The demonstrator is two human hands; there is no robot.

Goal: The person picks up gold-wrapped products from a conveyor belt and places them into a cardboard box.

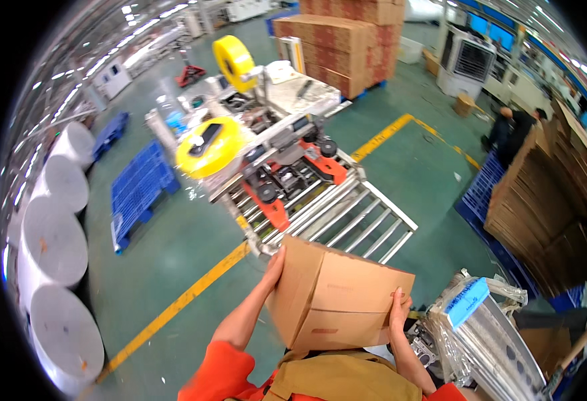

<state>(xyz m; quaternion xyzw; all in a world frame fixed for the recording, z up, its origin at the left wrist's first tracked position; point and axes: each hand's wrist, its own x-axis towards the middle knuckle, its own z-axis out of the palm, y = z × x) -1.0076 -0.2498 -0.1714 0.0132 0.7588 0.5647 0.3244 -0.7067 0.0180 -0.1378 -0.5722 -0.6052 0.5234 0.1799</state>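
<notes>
A brown cardboard box is held in front of my body, gripped between both hands and slightly tilted. My left hand presses on its left side near the far corner. At the right side, my right hand grips with the thumb up on the face toward me and the other fingers partly hidden. A seam between flaps runs across that face. Just beyond the box lies the roller end of a carton taping machine, which carries yellow tape rolls and orange side guides.
Large white rolls line the left, near blue pallets. Stacked flat cardboard stands on a blue pallet at right, with a crouching person beyond. A plastic-wrapped metal frame sits near my right arm. Big cartons are stacked behind the machine.
</notes>
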